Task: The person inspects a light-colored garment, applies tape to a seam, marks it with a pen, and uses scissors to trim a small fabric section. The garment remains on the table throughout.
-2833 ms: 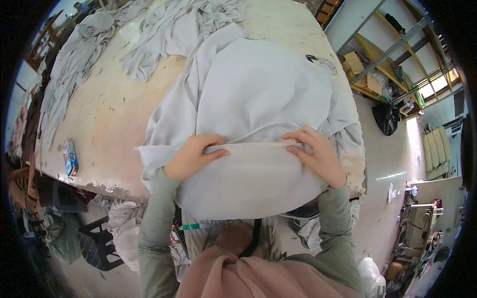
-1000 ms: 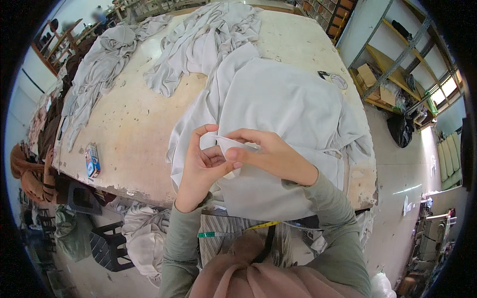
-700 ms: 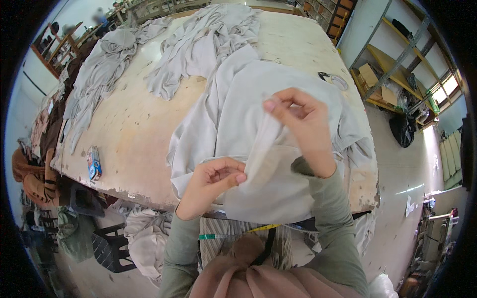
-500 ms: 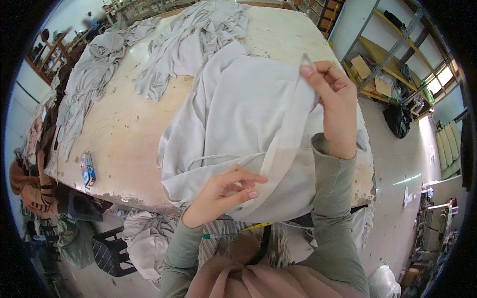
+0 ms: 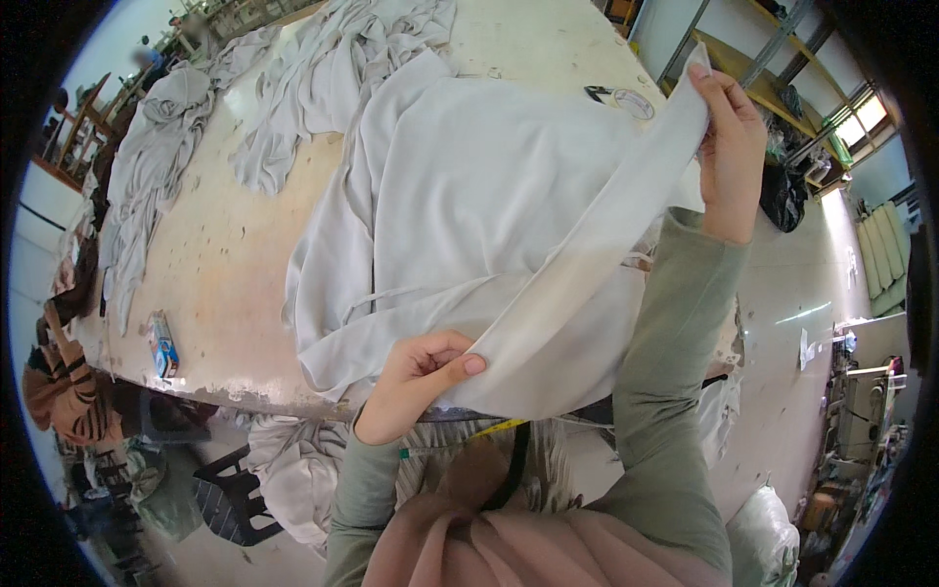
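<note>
A pale grey piece of fabric lies spread over the near part of the table, its lower edge reaching the table's front edge. Along its right side a long fabric band is stretched diagonally between my two hands. My right hand pinches the band's upper end, raised past the table's right side. Lower down, near the front edge, my left hand grips the band's other end between thumb and fingers. A thin cord-like fold crosses the cloth above my left hand.
Crumpled grey fabric lies at the table's back, more along its left. A small blue box sits near the left front edge, a tape roll at the back right. A black plastic stool stands below the table.
My right hand has moved up and right, pulling the band taut. The loosely spread fingers of my left hand have closed on its lower end. The tape roll has come into sight.
</note>
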`<action>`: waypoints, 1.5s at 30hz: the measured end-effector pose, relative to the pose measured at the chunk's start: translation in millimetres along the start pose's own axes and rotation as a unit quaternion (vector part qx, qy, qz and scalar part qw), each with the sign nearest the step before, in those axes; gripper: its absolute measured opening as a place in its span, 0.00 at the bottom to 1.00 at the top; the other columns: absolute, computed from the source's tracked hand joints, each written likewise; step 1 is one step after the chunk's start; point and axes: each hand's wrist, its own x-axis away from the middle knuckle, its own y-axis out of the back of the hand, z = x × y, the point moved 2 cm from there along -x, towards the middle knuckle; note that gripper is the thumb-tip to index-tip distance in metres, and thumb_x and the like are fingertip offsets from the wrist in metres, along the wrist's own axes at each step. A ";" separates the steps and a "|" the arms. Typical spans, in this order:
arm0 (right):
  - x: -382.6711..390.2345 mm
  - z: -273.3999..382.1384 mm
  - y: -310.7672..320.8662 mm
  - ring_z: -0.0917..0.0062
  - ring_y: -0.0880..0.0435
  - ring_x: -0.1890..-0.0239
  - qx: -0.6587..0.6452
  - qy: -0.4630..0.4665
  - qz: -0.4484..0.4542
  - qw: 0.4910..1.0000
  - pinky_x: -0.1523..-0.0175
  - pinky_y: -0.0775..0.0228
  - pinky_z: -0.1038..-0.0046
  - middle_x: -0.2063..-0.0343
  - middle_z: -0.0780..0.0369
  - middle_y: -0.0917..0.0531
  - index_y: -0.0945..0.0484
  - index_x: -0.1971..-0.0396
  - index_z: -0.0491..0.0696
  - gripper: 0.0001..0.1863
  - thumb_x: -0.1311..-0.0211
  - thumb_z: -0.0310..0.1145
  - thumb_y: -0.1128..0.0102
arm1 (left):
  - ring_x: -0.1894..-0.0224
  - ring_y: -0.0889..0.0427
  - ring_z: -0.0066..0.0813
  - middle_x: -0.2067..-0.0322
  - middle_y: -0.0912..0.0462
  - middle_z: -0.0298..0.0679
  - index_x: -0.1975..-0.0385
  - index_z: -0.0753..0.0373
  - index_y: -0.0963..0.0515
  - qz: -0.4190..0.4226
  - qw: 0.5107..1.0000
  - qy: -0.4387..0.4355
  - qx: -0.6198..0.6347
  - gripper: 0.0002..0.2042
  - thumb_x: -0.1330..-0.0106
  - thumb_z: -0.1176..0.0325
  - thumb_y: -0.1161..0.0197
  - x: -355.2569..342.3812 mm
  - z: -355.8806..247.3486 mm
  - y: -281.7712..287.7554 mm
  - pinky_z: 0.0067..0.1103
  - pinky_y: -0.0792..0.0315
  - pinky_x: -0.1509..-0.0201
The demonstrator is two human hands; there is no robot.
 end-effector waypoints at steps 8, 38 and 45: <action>-21.6 -13.4 39.6 0.88 0.25 0.71 -0.012 0.012 -0.031 0.999 0.66 0.36 0.85 0.73 0.69 0.20 0.18 0.69 0.46 0.09 0.47 0.35 0.33 | 0.71 0.31 0.12 0.74 0.21 0.29 0.64 0.70 0.20 -0.027 0.997 0.051 -0.045 0.09 0.37 0.70 0.37 21.0 -5.2 9.1 0.11 0.36 0.67; 135.2 22.5 -90.8 0.67 0.22 0.78 0.213 0.035 0.674 0.706 0.71 0.35 0.71 0.81 0.57 0.23 0.21 0.69 0.47 0.13 0.42 0.42 0.39 | 0.64 0.25 0.41 0.71 0.19 0.40 0.66 0.62 0.20 -0.285 0.717 -0.270 -0.576 0.14 0.55 0.79 0.41 31.4 -22.0 126.9 0.29 0.30 0.60; 110.2 69.2 -11.2 0.66 0.20 0.79 0.206 0.108 0.765 0.600 0.74 0.33 0.69 0.80 0.60 0.20 0.20 0.65 0.49 0.14 0.45 0.42 0.34 | 0.62 0.27 0.32 0.70 0.22 0.41 0.68 0.68 0.23 -0.245 0.793 -0.186 -0.526 0.07 0.47 0.78 0.45 62.0 -75.3 198.4 0.22 0.34 0.58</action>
